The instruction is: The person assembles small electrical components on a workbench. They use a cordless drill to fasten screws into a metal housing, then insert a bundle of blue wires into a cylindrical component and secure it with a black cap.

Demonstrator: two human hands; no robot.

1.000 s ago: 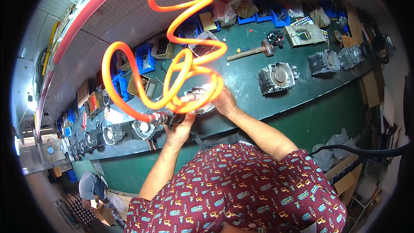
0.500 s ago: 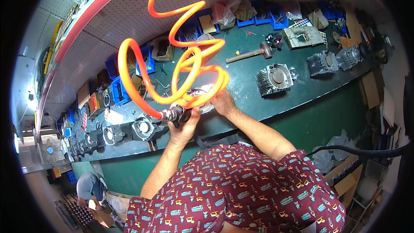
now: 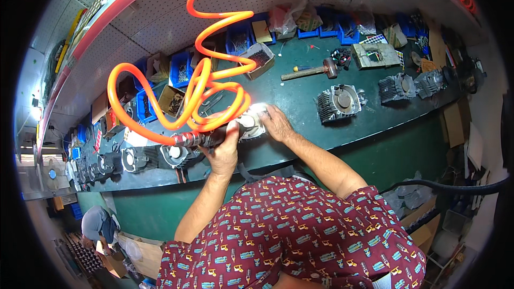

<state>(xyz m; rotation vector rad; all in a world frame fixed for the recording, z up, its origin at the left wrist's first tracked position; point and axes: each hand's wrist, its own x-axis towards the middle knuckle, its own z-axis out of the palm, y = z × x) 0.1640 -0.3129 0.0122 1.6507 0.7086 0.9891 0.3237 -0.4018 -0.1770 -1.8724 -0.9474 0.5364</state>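
My left hand [image 3: 224,153] is wrapped round a dark air-powered driver [image 3: 208,138], held nearly level and pointing right. An orange coiled air hose [image 3: 142,132] runs from its rear end and loops up above the bench. The tool's front end reaches a grey cast-metal housing [image 3: 250,131] with a pale round middle; its exact contact point is hidden by my hand. On the housing's far right edge my right hand [image 3: 279,124] grips with bent fingers. Left of the driver stands a similar finned housing [image 3: 175,153].
Further finned housings [image 3: 341,101] stand along the green bench [image 3: 300,128]. A mallet [image 3: 321,69] lies at the back. Blue parts bins [image 3: 182,69] and an open box of small dark parts [image 3: 259,60] line the wall. Lower left, another person [image 3: 99,225] bends over cartons.
The driver has turned more level and its rear end has swung left. The hose loops have shifted left, uncovering the housing and the box of dark parts. My right hand stays at the housing.
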